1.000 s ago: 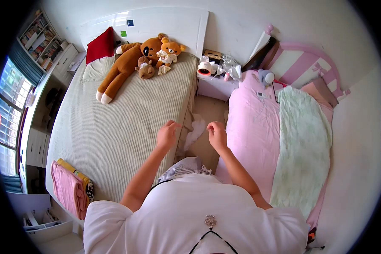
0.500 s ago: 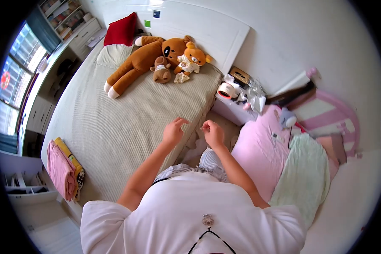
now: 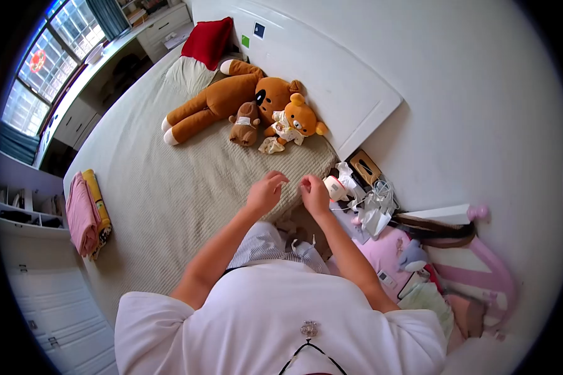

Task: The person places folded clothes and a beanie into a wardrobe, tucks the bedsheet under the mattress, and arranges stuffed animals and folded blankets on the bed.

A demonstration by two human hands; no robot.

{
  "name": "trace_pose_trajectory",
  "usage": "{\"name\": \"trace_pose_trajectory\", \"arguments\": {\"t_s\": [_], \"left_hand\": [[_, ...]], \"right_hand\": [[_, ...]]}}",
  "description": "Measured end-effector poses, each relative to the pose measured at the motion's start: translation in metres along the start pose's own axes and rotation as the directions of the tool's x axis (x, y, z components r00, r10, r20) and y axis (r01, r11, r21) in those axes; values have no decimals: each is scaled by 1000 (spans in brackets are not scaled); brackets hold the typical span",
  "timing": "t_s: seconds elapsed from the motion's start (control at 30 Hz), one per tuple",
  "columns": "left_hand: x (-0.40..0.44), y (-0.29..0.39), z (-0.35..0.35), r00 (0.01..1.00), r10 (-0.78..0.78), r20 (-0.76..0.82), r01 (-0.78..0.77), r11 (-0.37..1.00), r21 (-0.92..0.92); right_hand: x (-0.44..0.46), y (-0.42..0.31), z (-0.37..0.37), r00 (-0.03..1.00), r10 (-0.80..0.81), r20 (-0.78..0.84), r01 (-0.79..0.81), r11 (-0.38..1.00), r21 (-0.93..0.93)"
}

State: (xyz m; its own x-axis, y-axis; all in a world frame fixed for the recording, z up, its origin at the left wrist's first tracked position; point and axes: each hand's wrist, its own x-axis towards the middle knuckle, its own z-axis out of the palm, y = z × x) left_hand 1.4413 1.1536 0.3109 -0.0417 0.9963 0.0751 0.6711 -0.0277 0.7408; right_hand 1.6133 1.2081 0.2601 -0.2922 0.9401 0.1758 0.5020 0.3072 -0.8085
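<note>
My left hand (image 3: 266,192) hovers over the ribbed beige bedspread (image 3: 187,169), palm turned inward, with its fingers loosely bent and a small gap at the tips. Nothing shows in it. Close by on the right, my right hand (image 3: 315,195) has thumb and fingertips drawn together; whatever may be between them is too small to see. The two hands are apart. Beyond them on the bed lie a large brown plush bear (image 3: 231,97), a small brown plush toy (image 3: 244,125) and an orange plush bear (image 3: 300,117) in a white outfit.
A bedside surface at right holds a white round container (image 3: 334,188), a tissue box (image 3: 365,165) and cables (image 3: 381,194). Below it are pink bedding (image 3: 381,253) and a grey plush toy (image 3: 411,255). Folded pink cloth (image 3: 83,215) lies at the bed's left edge.
My view has shifted and turned, so the bed's head and plush toys sit lower and further right. Both hands stay raised close together, now nearer the bedside surface in view.
</note>
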Motion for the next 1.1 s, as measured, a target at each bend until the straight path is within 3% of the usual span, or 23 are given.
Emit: {"name": "trace_pose_trajectory", "arguments": {"t_s": [0.17, 0.27, 0.37, 0.43, 0.5, 0.57, 0.63, 0.77, 0.8, 0.97, 1.07, 1.1], "left_hand": [[53, -14, 15, 1000, 2, 18, -2, 1000, 22], [88, -37, 11, 1000, -20, -1, 20, 1000, 17], [139, -55, 5, 998, -53, 21, 53, 998, -16], [176, -79, -2, 999, -44, 29, 45, 999, -13], [219, -107, -12, 995, -46, 89, 41, 998, 53], [267, -144, -17, 990, -32, 141, 27, 999, 37], [318, -187, -21, 983, -70, 168, 61, 996, 62], [400, -276, -31, 975, -111, 194, 77, 982, 172], [416, -303, -31, 971, -133, 197, 94, 976, 197], [472, -406, -48, 906, -377, 191, 284, 879, 383], [500, -447, -78, 893, -438, 104, 268, 704, 658], [511, -460, -89, 868, -487, 100, 286, 653, 702]], "right_hand": [[61, 22, -8, 999, 24, 43, -28, 995, 94], [93, 32, 1, 976, 149, 156, -171, 976, 137], [133, 47, 7, 968, 150, 199, -158, 987, 25], [169, 61, 18, 979, 169, 110, -169, 986, -12], [213, 95, 44, 991, 130, 12, -130, 991, 40], [263, 108, 64, 978, 210, 4, -208, 968, 139], [320, 112, 88, 973, 230, 13, -229, 973, -28], [410, 112, 143, 968, 249, -31, -244, 906, -345], [431, 113, 155, 940, 341, 7, -315, 876, -365], [492, 151, 211, 872, 468, -142, -488, 808, -329], [505, 158, 230, 846, 485, -221, -533, 775, -340], [515, 160, 235, 856, 497, -144, -513, 785, -347]]}}
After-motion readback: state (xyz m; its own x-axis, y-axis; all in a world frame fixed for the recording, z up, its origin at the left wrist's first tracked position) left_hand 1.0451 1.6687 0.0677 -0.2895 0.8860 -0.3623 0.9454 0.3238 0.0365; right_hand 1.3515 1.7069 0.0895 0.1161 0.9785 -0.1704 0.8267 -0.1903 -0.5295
